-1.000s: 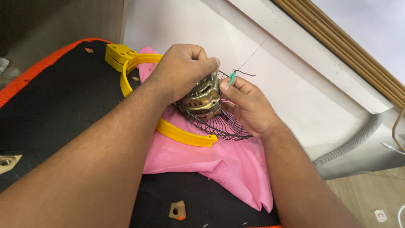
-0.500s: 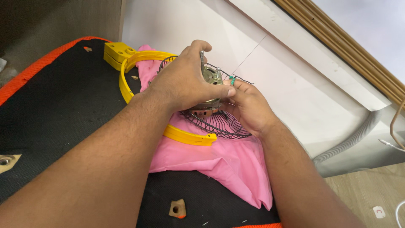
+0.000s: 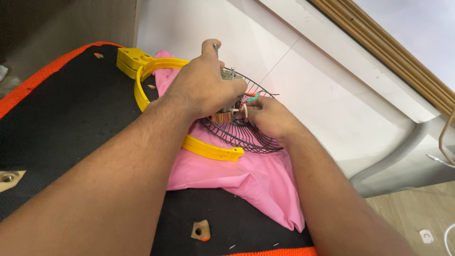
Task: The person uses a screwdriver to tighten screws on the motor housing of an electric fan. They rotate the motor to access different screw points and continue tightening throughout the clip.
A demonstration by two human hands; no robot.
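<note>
Left hand grasps motor over wire guard | right hand pinches wires | risk: tugging could snap wires.

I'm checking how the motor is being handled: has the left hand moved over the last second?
Yes. The left hand has shifted up and away along the yellow ring, lifting the motor over the wire guard.
</note>
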